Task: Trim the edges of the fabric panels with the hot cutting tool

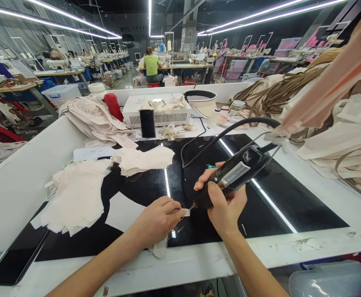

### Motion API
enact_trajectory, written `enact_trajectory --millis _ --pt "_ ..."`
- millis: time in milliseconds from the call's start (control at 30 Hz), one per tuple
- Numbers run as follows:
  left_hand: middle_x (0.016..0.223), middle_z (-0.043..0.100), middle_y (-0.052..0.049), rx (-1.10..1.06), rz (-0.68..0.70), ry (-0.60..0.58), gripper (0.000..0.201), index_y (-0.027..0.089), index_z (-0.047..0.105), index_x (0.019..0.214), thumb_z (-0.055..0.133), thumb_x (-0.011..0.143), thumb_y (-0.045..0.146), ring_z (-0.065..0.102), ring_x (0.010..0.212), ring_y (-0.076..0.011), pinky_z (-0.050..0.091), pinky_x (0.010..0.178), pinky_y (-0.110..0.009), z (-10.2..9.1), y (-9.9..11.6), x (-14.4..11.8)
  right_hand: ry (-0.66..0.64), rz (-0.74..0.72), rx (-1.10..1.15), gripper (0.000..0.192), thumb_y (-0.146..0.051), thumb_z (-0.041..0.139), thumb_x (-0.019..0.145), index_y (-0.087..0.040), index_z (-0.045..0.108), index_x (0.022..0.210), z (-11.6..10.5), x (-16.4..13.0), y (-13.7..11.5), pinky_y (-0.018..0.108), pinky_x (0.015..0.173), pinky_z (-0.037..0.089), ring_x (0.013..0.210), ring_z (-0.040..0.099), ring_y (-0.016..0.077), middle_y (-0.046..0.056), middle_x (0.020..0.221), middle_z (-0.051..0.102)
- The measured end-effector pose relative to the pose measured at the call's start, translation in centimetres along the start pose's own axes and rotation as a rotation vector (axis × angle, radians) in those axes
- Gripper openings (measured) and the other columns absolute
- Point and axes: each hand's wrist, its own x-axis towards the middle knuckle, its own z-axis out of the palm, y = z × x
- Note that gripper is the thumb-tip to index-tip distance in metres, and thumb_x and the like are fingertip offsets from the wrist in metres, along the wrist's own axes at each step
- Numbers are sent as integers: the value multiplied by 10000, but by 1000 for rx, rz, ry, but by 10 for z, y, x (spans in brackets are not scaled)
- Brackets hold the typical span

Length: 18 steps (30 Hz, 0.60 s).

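My right hand [226, 210] wraps round a black corded handheld tool [244, 167] with a silver plate on its side. The tool's thin metal tip [193, 206] points left and meets a small pale piece of fabric [186, 213], as far as I can tell. My left hand [155, 218] pinches that piece over the glossy black panel [217, 225]. Beneath the left wrist a pale strip hangs towards the table's front edge. Left of this hand lies a single white piece [123, 210]. Two stacks of cut pale fabric, one at the left [78, 196] and one further back [146, 159], rest on the panel.
The tool's black cable [217, 150] loops over the panel. Behind it stand a phone [147, 123], a white vented box [157, 109] and a red bottle [113, 106]. Fabric heaps [347, 136] crowd the right side. A person in green [152, 66] sits further off.
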Motion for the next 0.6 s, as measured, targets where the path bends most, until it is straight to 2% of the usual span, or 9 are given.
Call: enact_trajectory --millis 133,367,600 --pt "1119 759 -81 -8 -4 -10 272 160 742 1307 492 1202 147 728 994 -207 692 985 -398 0 0 -1 17 -3 17 357 -353 882 950 -294 671 1231 -1 -3 -5 327 657 645 659 721 153 -41 886 754" --pt "1125 767 -78 -23 -2 -13 279 162 730 1332 478 1213 158 746 1011 -204 689 999 -399 1 -2 0 -24 13 41 369 -368 891 967 -296 667 1252 0 -10 -5 287 603 598 664 717 146 -32 910 760" --pt "1097 790 -46 3 44 53 224 178 737 1233 521 1205 127 762 1024 -180 636 1150 -431 -5 2 -4 -17 7 16 407 -389 904 942 -292 655 1249 0 -9 -3 307 648 624 660 716 149 -35 898 759"
